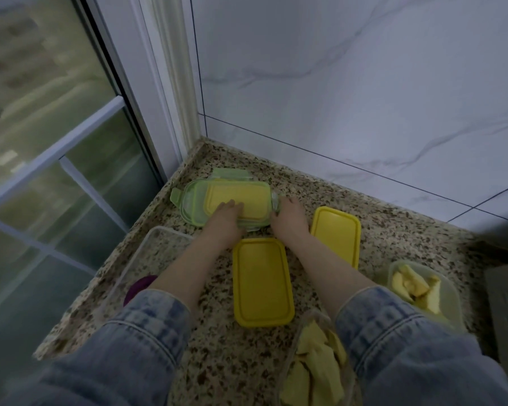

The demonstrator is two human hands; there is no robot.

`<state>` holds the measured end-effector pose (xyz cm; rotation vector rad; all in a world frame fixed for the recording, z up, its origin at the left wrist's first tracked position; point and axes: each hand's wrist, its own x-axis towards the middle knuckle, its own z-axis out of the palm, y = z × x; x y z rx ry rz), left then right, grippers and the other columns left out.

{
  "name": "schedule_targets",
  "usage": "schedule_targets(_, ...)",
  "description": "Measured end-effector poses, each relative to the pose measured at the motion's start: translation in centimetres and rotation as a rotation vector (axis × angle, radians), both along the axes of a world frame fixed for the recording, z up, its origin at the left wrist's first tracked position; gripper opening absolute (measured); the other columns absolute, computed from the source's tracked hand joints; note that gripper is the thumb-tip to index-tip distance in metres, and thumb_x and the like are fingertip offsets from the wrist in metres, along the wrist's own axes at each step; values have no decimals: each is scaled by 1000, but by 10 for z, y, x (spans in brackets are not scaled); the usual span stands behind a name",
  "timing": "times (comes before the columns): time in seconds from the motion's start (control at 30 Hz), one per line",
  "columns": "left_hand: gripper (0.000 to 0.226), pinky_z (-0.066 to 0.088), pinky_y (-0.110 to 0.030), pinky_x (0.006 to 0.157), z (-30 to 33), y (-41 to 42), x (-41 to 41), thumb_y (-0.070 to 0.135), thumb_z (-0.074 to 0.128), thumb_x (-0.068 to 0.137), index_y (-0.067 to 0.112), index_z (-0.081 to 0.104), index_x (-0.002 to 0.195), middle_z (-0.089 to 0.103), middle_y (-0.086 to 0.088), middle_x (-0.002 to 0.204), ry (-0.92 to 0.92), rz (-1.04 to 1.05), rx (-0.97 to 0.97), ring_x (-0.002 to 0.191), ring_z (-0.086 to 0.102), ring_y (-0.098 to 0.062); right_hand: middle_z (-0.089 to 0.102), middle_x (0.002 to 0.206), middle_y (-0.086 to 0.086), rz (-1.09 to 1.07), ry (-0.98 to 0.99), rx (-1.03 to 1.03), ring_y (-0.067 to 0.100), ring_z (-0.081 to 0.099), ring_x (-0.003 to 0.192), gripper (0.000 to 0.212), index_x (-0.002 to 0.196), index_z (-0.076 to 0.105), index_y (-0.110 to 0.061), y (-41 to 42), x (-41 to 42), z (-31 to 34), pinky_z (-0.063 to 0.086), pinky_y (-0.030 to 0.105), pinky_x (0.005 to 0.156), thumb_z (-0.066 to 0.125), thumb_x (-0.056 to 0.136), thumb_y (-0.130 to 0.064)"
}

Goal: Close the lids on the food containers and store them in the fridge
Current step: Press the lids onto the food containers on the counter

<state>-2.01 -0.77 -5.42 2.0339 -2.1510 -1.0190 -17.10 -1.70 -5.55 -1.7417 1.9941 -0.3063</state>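
While both hands (255, 218) press flat, open, clear green-clipped container (226, 206), yellow lid (238, 202) on top

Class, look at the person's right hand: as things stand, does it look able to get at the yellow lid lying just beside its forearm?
Probably yes. The right hand rests at the green-lidded container, and that yellow lid lies flat on the counter with nothing on top; only the forearm overlaps its near edge.

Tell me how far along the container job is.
Nothing looks finished. Both hands, left hand and right hand, are at the green-rimmed clear lid stack. Two yellow rectangular lids lie loose; two clear containers of yellow food remain uncovered, none stored.
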Motion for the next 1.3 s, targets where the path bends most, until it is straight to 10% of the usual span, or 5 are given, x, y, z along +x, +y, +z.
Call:
schedule_targets(0.33, 71, 22, -37, 118, -6, -7, 1, 38, 61, 88, 14, 31, 147, 15, -10, 160, -115, -101, -60, 145, 18, -30, 63, 116, 15, -227, -71, -105, 29, 52, 114, 26, 88, 71, -3, -15, 3, -1, 44, 34, 94, 46, 93, -9)
schedule_targets(0.47, 43, 39, -35, 104, 6, -3, -4, 24, 53, 94, 8, 49, 133, 46, -14, 142, -188, -183, -111, 129, 44, -29, 51, 70, 12, -243, -155, -83, 20, 45, 59, 39, 54, 49, -9, -17, 1, 2, 48, 34, 78, 43, 92, -5)
schedule_targets(0.6, 30, 47, -38, 93, 15, 5, -7, 16, 43, 97, 4, 57, 120, 59, -16, 124, -177, -189, -139, 114, 55, -30, 55, 60, 16, -258, -333, -73, 18, 40, 49, 34, 70, 67, -5, -8, 1, 8, 38, 28, 44, 43, 94, -4)
schedule_targets(0.93, 19, 44, -42, 60, 51, 10, 3, 18, 42, 99, 6, 55, 94, 61, -15, 79, 97, 101, -804, 69, 57, -31, 48, 140, 10, -265, -577, -86, 26, 48, 126, 47, 139, 41, -7, 16, 0, 34, 38, 27, 91, 48, 98, -28)
schedule_targets(1.3, 22, 49, -27, 53, 112, 49, 16, 20, 38, 101, 6, 53, 96, 60, -8, 74, 643, 416, -748, 59, 57, -18, 42, 147, 8, -80, -709, 86, 28, 46, 129, 63, 146, 34, -13, 59, 1, 63, 42, 42, 104, 49, 94, -46)
